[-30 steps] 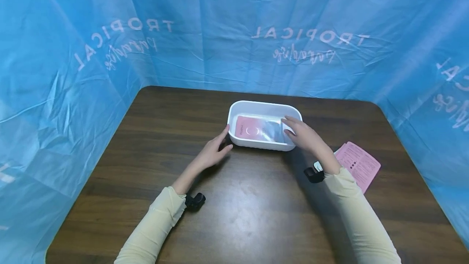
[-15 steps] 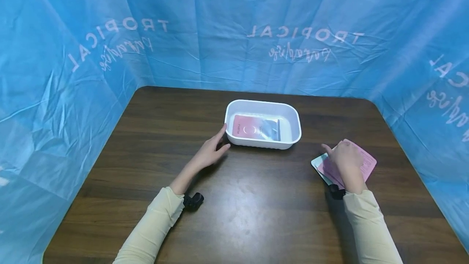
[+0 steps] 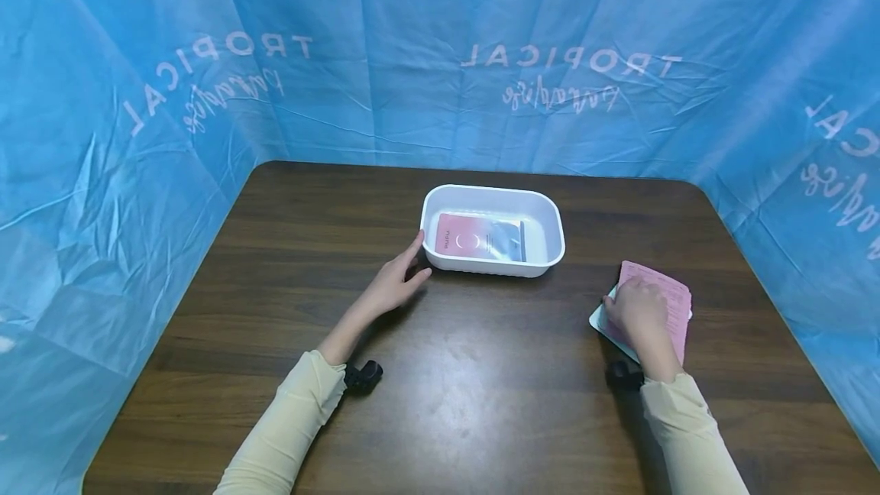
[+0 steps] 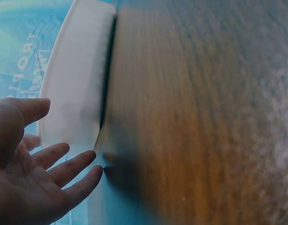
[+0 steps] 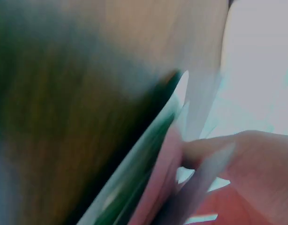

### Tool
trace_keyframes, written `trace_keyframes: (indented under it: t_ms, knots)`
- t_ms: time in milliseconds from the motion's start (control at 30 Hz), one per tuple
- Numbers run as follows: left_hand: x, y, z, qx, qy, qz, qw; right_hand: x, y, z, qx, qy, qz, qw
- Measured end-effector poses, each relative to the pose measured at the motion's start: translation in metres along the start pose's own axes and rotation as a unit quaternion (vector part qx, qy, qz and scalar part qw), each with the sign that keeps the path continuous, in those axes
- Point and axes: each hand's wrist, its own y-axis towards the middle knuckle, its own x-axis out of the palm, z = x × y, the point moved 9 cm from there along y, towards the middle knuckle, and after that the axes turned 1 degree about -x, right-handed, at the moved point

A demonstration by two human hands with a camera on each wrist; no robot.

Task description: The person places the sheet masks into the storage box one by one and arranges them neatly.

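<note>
A white plastic bin (image 3: pixel 543 229) stands near the far side of the table. In it lies a flat face mask packet (image 3: pixel 474 237), pink fading to silvery blue. My left hand (image 3: pixel 392 286) is beside the bin's near left corner, fingers spread, a fingertip at its wall. The left wrist view shows the palm and nothing held. On the right, my right hand (image 3: pixel 641 313) grips a pink face mask packet (image 3: pixel 670 295) on a small pile, with a pale green packet (image 3: pixel 601 321) under it. In the right wrist view the thumb (image 5: pixel 205 147) reaches in among the packets' edges, which are blurred.
The dark wooden table (image 3: pixel 440 403) has rounded far corners. Blue printed sheeting (image 3: pixel 426 82) hangs along its back and sides. A black wrist camera (image 3: pixel 362 377) sits on the left wrist, another black camera (image 3: pixel 624 376) on the right.
My right hand has moved from inside the bin to the packet pile on the right. There the pink packet has turned and shifted slightly left. My left hand stays by the bin.
</note>
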Motion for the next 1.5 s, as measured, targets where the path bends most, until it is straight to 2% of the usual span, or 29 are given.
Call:
trace_keyframes:
  t_ms: [100,300,367,533,667,767,867,1033,1233,1367,1500]
  knots:
    - [0.0,0.0,0.0,0.0,-0.002,-0.002,1.0,-0.004,-0.006,-0.005,-0.023,0.026,0.012,0.9993]
    - [-0.001,0.0,0.001,0.006,0.001,0.003,1.0,-0.002,-0.015,-0.001,-0.033,0.089,-0.048,0.9943]
    - [-0.001,0.0,0.001,0.009,0.002,0.003,1.0,-0.005,-0.019,0.0,-0.047,0.1,-0.053,0.9925]
    - [0.0,0.0,0.001,0.004,0.003,0.002,1.0,-0.027,-0.03,0.0,-0.075,0.081,-0.006,0.9939]
    - [0.0,-0.001,0.001,0.004,-0.001,0.0,1.0,-0.053,-0.043,0.0,-0.058,0.069,0.042,0.995]
    - [0.0,-0.001,0.001,0.008,-0.003,0.003,1.0,-0.078,-0.05,-0.001,-0.055,0.071,0.085,0.9923]
    - [-0.001,-0.001,0.001,0.011,-0.002,0.007,0.9999,-0.104,-0.05,-0.001,-0.074,0.08,0.121,0.9867]
    - [0.001,0.0,0.0,0.009,0.002,0.004,0.9999,-0.141,-0.037,-0.008,-0.142,0.111,0.168,0.9692]
    - [0.0,-0.001,0.001,0.009,0.004,0.0,1.0,-0.167,-0.008,-0.042,-0.21,0.144,0.192,0.9477]
    - [0.0,-0.002,0.001,0.009,0.002,0.004,0.9999,-0.166,0.021,-0.079,-0.272,0.176,0.174,0.9299]
    - [0.0,-0.002,0.0,0.006,-0.001,0.003,1.0,-0.146,0.055,-0.117,-0.306,0.216,0.117,0.9199]
